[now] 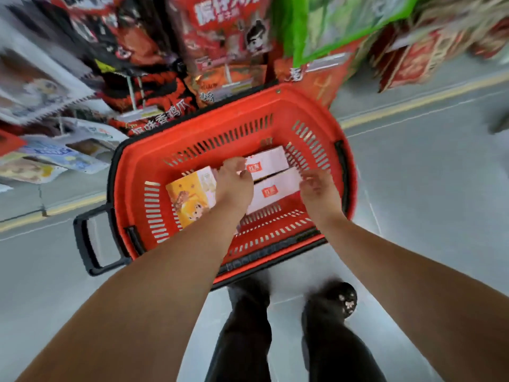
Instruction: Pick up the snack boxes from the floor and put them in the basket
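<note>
Two bare forearms reach down from the bottom edge, above dark trouser legs and a black shoe (345,299) on the grey floor (427,188). Both hands are inside the red basket (220,128), which stands on the floor just in front of the feet, its black handle (89,244) sticking out to the left.

The left hand (234,186) lies back-up over the boxes, fingers curled down where the yellow box (190,199) meets the two white ones. Whether it grips a box or only rests on them cannot be told. The right hand (316,188) is loosely spread, its slightly bent fingertips (307,177) touching the right end of the nearer white box (275,190) without closing round it.

All three snack boxes lie in the basket. The farther white box (268,161) sits flush against the nearer one, and the yellow box lies to their left. Each white box carries a small red label with white Chinese characters, too blurred to read surely. The yellow box shows a cartoon figure.

Behind the basket hang snack packets. A black-and-orange packet (154,100) has white characters ending 香鸡爪, while the large white writing on a red packet (220,28) is smeared by motion.
</note>
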